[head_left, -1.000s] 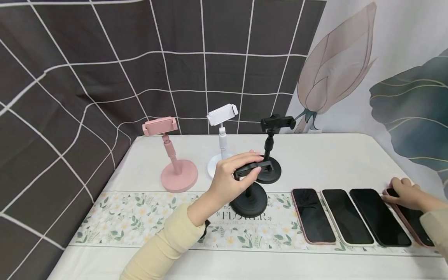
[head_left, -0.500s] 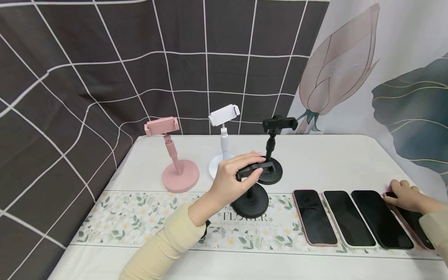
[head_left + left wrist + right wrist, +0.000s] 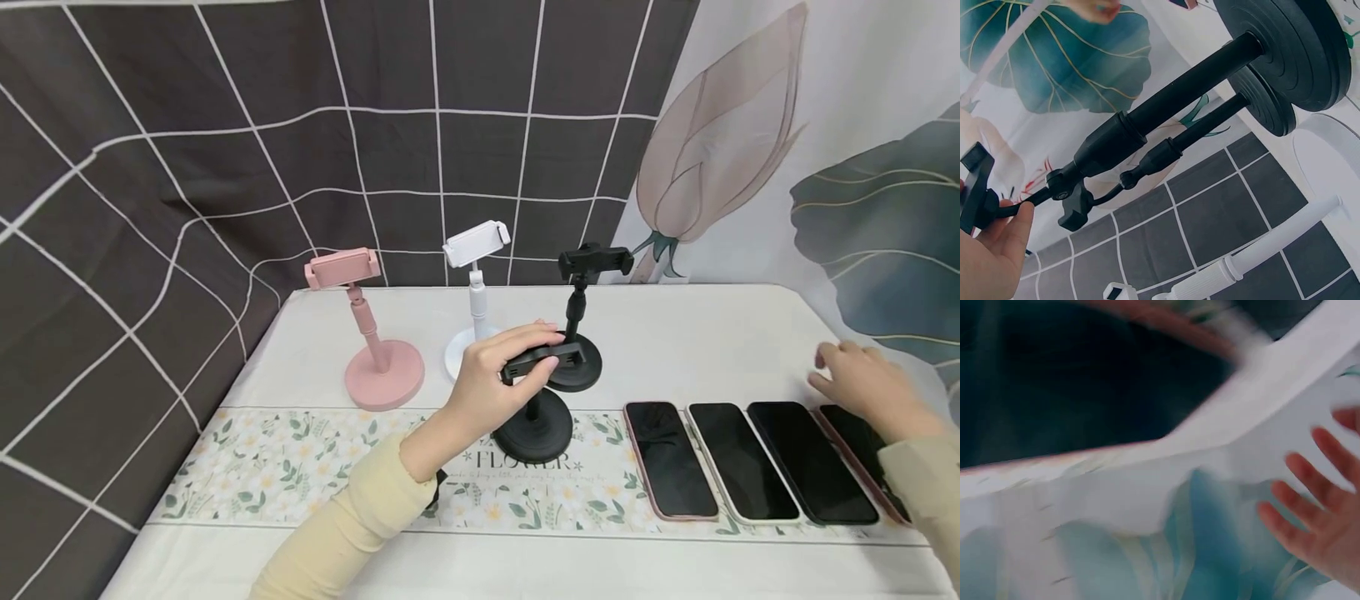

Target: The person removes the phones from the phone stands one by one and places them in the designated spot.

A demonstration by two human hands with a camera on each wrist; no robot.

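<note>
With fingers and thumb, my left hand (image 3: 491, 383) grips the clamp head of the nearer black phone stand (image 3: 534, 429), whose round base rests on the table. In the left wrist view the thumb and fingers (image 3: 1019, 228) are at the top of its neck. My right hand (image 3: 870, 387) hovers above the far end of the rightmost smartphone (image 3: 862, 454); its fingers are spread and hold nothing in the blurred right wrist view. Three more phones lie beside it in a row: a pink-edged one (image 3: 670, 462), a white-edged one (image 3: 744, 462) and a black one (image 3: 812, 462).
Behind the held stand are a pink phone stand (image 3: 382, 375), a white phone stand (image 3: 477, 304) and a second black phone stand (image 3: 576, 325). A floral runner (image 3: 300, 467) crosses the white table (image 3: 697, 333). A dark grid cloth (image 3: 480, 150) hangs at the back.
My right hand has let go of the rightmost phone and lifted off it, shifting slightly left. That phone lies in the row as before. My left hand keeps its grip on the black stand.
</note>
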